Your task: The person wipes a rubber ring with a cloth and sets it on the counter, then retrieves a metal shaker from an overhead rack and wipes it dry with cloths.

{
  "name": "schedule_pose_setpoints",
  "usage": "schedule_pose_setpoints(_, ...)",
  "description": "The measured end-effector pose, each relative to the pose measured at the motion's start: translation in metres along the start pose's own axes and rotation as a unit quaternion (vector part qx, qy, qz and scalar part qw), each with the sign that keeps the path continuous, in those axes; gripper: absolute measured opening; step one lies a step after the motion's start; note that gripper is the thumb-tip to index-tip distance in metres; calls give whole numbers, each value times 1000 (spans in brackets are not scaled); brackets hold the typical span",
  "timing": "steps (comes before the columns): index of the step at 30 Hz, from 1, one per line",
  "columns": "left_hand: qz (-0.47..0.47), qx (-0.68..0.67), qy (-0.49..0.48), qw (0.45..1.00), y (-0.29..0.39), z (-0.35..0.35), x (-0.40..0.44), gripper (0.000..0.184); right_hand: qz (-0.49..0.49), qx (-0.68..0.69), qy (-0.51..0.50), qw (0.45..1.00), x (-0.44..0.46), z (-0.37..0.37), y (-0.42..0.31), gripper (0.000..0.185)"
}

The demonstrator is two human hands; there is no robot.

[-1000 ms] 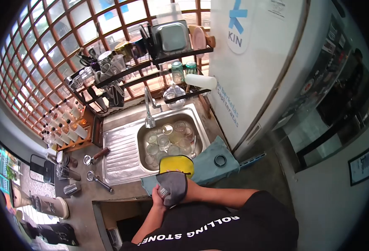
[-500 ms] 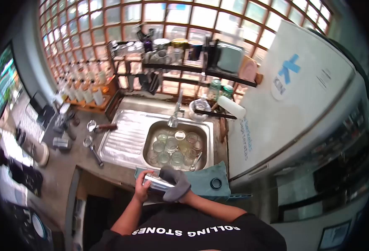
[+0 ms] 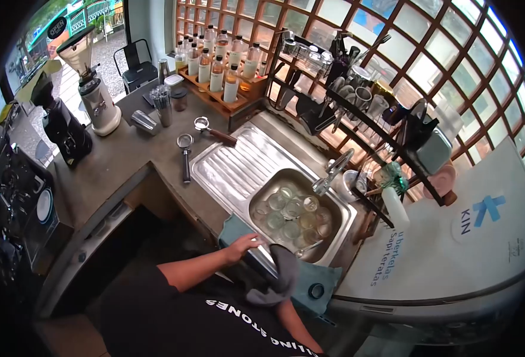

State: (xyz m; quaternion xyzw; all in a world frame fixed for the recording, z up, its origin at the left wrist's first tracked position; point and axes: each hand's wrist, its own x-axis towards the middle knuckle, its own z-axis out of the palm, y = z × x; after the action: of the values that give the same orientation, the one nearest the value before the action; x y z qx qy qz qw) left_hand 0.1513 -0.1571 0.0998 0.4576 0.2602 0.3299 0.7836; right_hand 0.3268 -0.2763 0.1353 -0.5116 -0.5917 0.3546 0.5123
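Observation:
Low in front of my chest, at the sink's near edge, a shiny metal container (image 3: 261, 260) lies tilted between my hands. My left hand (image 3: 242, 247) grips its left end, with thumb and fingers bent around the edge. A grey cloth (image 3: 284, 271) covers my right hand and presses against the container's other end; the fingers under it are hidden. Beneath both hands, a teal cloth (image 3: 234, 229) lies along the counter edge, with a dark round ring or lid (image 3: 316, 290) on its right part. Several clear glasses (image 3: 294, 208) stand in the sink basin (image 3: 256, 199).
Two portafilters (image 3: 185, 157) lie left of the ribbed drainboard (image 3: 238, 166). Beyond them are metal cups (image 3: 145, 122), a grinder (image 3: 99, 107) and a wooden rack of bottles (image 3: 221, 104). The tap (image 3: 334, 172) rises behind the basin, below a dish shelf (image 3: 363, 113). A white fridge (image 3: 441, 262) borders the right side.
My view has turned left and tilted, bringing the grinder and bottle rack further in. Both hands stay on the metal container; the grey cloth now hangs over its right end.

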Motion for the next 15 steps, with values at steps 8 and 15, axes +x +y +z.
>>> schedule_pose_setpoints(8, -16, -68, -35, 997, 13, 32, 35, 38, 43, 97, 92, 990, -1, 0, -9, 82)
schedule_pose_setpoints(15, 117, 108, 88, 983, 23, -14, 17, 32, -8, 96, 117, 988, 51, 28, -27, 85)
